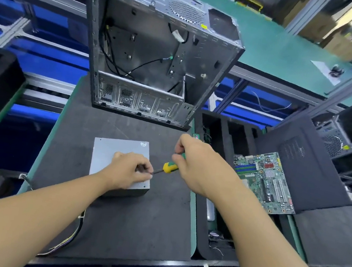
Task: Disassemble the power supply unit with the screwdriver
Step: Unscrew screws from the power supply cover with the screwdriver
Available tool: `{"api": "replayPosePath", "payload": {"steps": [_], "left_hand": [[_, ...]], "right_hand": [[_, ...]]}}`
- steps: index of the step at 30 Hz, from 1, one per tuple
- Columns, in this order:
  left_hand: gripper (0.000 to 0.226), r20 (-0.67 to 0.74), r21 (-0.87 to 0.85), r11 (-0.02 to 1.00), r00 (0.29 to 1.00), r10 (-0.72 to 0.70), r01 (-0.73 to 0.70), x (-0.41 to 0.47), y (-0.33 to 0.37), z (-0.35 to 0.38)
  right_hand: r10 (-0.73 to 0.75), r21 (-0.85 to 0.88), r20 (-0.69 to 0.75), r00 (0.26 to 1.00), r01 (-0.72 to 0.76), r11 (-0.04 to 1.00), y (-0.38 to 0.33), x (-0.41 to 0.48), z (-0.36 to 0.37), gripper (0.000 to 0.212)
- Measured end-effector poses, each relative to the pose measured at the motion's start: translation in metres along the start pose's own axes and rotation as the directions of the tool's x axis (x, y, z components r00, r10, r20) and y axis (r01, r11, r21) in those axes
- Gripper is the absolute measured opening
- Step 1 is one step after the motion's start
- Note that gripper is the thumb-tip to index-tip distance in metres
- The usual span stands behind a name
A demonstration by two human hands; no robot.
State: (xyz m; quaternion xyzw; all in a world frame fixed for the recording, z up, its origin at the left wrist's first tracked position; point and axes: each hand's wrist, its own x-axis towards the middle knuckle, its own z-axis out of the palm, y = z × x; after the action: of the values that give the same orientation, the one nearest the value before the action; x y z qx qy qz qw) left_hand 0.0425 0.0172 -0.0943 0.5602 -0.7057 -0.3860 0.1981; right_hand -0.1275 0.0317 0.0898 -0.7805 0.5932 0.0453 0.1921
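- Grey metal power supply box [106, 153] sits mid-mat on the dark foam mat [126, 221], toward its front edge, cover on.
- Left hand [129, 169] rests on top, fingers pinching the shaft of the yellow-and-green-handled screwdriver [169, 168]; right hand [200, 166] wraps the handle.
- Seemingly seating the tip in a right-edge screw; next comes firm, steady turning.
- Tip and screw are hidden under the left fingers.

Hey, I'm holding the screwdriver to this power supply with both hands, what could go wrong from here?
1. The left hand pinches the screwdriver shaft near the tip; a slip could jab its fingers.
2. The power supply lies loose on the mat, steadied only by that hand; a push from the right hand might slide it.
3. Cables trail over the mat's near edge and could snag.
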Motion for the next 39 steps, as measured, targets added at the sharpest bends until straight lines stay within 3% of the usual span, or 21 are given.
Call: {"api": "replayPosePath", "payload": {"steps": [6,8,11,14,22,27,29,31,32,36,39], "left_hand": [[0.014,0.039,-0.235,0.962,0.99,-0.133,0.138,0.013,0.052,0.025],[0.016,0.169,-0.316,0.914,0.963,-0.211,0.256,0.019,0.073,0.048],[0.014,0.425,-0.394,0.791,0.856,-0.295,0.468,0.023,0.105,0.086],[0.012,0.508,-0.412,0.712,0.792,-0.338,0.569,0.026,0.131,0.119],[0.014,0.529,-0.47,0.66,0.786,-0.32,0.585,0.049,0.18,0.171],[0.047,0.578,-0.406,0.766,0.789,-0.207,0.498,0.068,0.188,0.178],[0.051,0.553,-0.311,0.86,0.813,-0.183,0.405,0.071,0.181,0.175],[0.054,0.46,-0.037,0.973,0.868,-0.186,0.228,0.075,0.169,0.171],[0.055,0.397,0.128,0.982,0.9,-0.178,0.138,0.077,0.159,0.166],[0.077,0.308,0.483,0.861,0.952,0.004,-0.159,0.074,0.12,0.122],[0.106,0.331,0.635,0.758,0.94,-0.088,-0.153,0.06,0.089,0.078]], "right_hand": [[0.203,0.007,-0.093,0.975,-0.203,0.979,0.052,-0.026,-0.028,0.012],[0.276,-0.002,-0.114,0.954,-0.278,0.96,0.074,-0.039,-0.033,0.01],[0.38,0.029,-0.13,0.916,-0.38,0.925,0.103,-0.059,-0.032,0.01],[0.45,0.066,-0.136,0.883,-0.445,0.893,0.124,-0.079,-0.027,0.009],[0.526,0.123,-0.327,0.785,-0.516,0.847,0.161,-0.132,-0.018,0.012],[0.525,0.143,-0.378,0.763,-0.512,0.847,0.173,-0.148,-0.013,0.014],[0.52,0.15,-0.392,0.759,-0.505,0.85,0.175,-0.15,-0.01,0.014],[0.504,0.118,-0.393,0.769,-0.502,0.857,0.175,-0.149,-0.008,0.014],[0.497,0.125,-0.39,0.775,-0.49,0.862,0.173,-0.147,-0.007,0.013],[0.434,0.236,-0.366,0.823,-0.369,0.899,0.161,-0.128,-0.008,0.012],[0.367,0.316,-0.351,0.861,-0.26,0.912,0.147,-0.103,-0.005,0.012]]}}
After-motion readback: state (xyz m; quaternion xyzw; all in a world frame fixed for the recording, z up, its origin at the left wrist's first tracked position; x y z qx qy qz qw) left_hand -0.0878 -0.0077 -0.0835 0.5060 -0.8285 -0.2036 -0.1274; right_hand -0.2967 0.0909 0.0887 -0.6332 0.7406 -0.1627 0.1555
